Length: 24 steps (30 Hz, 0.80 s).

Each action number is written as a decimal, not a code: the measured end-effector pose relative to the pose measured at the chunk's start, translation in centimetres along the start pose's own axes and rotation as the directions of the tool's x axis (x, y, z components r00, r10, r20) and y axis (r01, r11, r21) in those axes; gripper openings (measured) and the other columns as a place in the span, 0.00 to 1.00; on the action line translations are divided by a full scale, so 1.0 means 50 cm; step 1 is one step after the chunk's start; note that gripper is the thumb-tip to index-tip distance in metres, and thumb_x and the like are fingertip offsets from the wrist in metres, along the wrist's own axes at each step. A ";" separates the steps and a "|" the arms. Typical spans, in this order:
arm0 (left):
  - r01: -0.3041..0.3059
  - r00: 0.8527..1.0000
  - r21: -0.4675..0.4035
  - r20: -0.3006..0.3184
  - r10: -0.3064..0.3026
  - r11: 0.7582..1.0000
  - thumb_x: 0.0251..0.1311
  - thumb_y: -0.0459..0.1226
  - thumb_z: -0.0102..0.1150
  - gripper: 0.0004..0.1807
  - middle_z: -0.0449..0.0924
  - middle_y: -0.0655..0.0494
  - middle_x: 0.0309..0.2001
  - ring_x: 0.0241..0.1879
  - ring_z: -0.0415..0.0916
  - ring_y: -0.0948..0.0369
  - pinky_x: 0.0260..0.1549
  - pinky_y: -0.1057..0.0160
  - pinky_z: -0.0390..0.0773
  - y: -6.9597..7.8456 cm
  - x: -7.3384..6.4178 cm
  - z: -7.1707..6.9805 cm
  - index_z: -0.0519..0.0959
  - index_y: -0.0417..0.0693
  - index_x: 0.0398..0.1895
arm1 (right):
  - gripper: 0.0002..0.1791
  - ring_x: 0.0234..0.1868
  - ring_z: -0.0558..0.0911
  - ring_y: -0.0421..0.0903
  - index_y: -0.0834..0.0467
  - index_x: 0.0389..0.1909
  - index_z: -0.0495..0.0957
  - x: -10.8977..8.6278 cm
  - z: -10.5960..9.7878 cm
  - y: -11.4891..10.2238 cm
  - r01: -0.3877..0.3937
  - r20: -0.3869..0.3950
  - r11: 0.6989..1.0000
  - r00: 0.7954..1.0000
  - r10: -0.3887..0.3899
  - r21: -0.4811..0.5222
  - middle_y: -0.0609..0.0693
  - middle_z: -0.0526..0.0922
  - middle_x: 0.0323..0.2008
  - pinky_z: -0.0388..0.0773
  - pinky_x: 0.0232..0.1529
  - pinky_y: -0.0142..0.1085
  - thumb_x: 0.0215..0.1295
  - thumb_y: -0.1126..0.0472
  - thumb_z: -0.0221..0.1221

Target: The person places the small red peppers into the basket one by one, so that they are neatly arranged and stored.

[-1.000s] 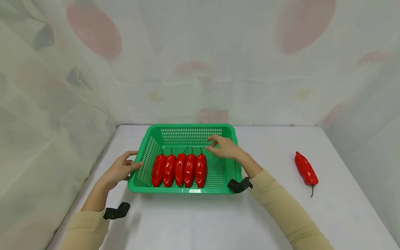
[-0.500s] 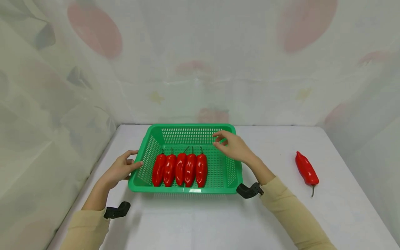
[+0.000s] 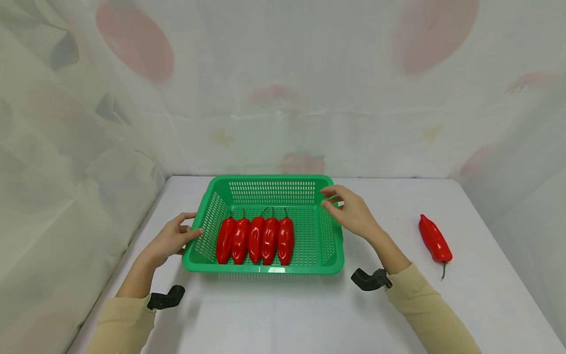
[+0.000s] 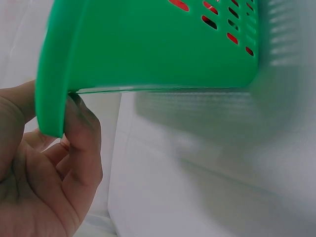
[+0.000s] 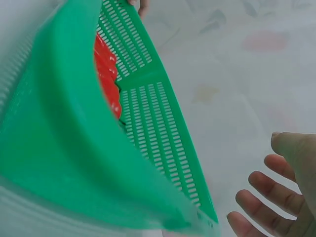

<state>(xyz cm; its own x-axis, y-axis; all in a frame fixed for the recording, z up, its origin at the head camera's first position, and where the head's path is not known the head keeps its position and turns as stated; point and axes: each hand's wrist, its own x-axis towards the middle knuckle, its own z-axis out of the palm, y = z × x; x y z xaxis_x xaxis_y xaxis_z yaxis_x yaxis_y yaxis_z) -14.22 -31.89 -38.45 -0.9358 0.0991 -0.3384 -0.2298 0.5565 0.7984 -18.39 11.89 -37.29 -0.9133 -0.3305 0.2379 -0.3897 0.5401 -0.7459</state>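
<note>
My left hand (image 3: 169, 241) grips the left rim of a green plastic basket (image 3: 212, 268), thumb inside and fingers outside. In the left wrist view, its thumb and fingers close round the rim (image 4: 52, 94). Several red chili peppers (image 3: 255, 241) lie side by side in the basket, stems toward the back, filling its left and middle part. Over the basket's right rim hovers my right hand (image 3: 353, 214), its fingers loosely bent and holding nothing. The right wrist view has those spread fingers (image 5: 266, 187) apart from the basket wall.
Another red chili pepper (image 3: 435, 239) lies on the white table (image 3: 389, 305) to the right of the basket, its stem toward the front. Pale patterned cloth (image 3: 353, 123) hangs behind the table and along both sides.
My right hand has moved right, from above the inside of the basket to its right rim. The left hand, basket and peppers stay where they were.
</note>
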 end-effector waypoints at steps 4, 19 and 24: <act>-0.001 1.000 -0.005 -0.001 0.001 1.000 0.63 0.43 0.54 0.37 0.76 0.41 0.41 0.32 0.80 0.55 0.31 0.56 0.81 0.001 0.000 0.000 0.49 0.43 0.69 | 0.18 0.47 0.78 0.47 0.56 0.55 0.71 -0.017 -0.016 0.014 -0.004 -0.030 1.000 1.000 0.003 -0.016 0.52 0.77 0.50 0.78 0.42 0.42 0.64 0.58 0.56; 0.006 1.000 -0.003 -0.008 -0.006 1.000 0.62 0.44 0.55 0.38 0.76 0.39 0.43 0.33 0.81 0.54 0.32 0.55 0.81 -0.006 0.002 -0.002 0.49 0.44 0.69 | 0.18 0.48 0.77 0.52 0.57 0.55 0.70 -0.085 -0.064 0.093 -0.109 -0.114 0.992 0.988 0.100 -0.069 0.55 0.77 0.50 0.77 0.44 0.49 0.65 0.58 0.54; 0.012 1.000 -0.004 -0.006 -0.012 1.000 0.62 0.44 0.55 0.38 0.75 0.39 0.43 0.33 0.81 0.54 0.32 0.55 0.81 -0.004 0.002 -0.002 0.48 0.43 0.69 | 0.20 0.47 0.77 0.53 0.58 0.56 0.69 -0.106 -0.081 0.122 -0.139 -0.137 0.985 0.983 0.124 -0.106 0.57 0.77 0.50 0.78 0.44 0.50 0.66 0.57 0.54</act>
<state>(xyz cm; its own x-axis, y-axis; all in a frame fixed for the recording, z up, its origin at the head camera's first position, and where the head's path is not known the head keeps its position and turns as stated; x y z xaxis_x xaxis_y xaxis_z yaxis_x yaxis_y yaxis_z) -14.28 -32.08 -38.60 -0.9346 0.0876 -0.3448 -0.2419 0.5544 0.7963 -16.39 20.05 -40.57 -0.9621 -0.1520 0.2265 -0.2694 0.6595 -0.7018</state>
